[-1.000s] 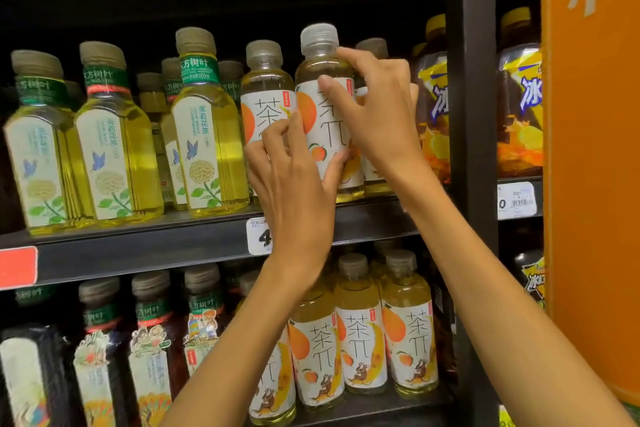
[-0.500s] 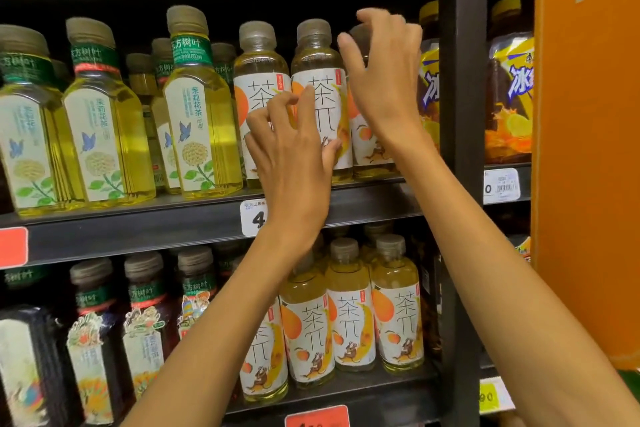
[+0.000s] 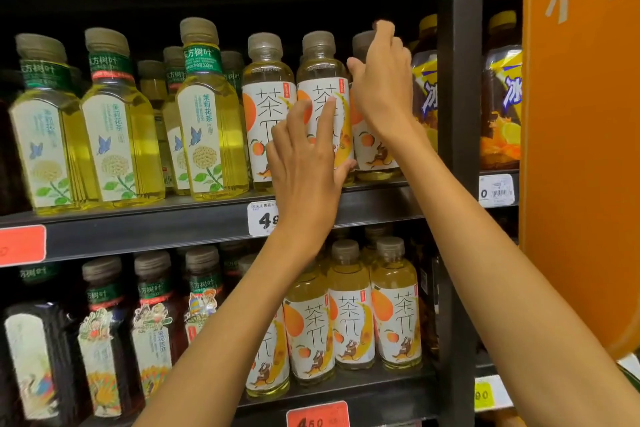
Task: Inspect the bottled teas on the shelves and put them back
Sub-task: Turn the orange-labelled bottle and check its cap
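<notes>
Three tea bottles with white and orange labels stand side by side on the upper shelf (image 3: 374,199). My left hand (image 3: 304,163) lies flat against the label of the middle bottle (image 3: 320,80), fingers straight. The left bottle (image 3: 266,94) stands beside it untouched. My right hand (image 3: 382,87) covers the upper part of the right bottle (image 3: 372,152), thumb on its left side and fingers curled over its neck and grey cap. All three bottles stand upright on the shelf.
Yellow-green jasmine tea bottles (image 3: 207,121) fill the upper shelf to the left. More white-label bottles (image 3: 394,315) and dark bottles (image 3: 100,340) stand on the lower shelf. A black upright post (image 3: 459,80) and iced tea bottles (image 3: 500,107) are on the right, beside an orange panel (image 3: 581,149).
The middle bottle went from lifted in my right hand to standing on the shelf. My right hand let go of it and moved right onto the neighbouring bottle. My left fingers straightened against the label.
</notes>
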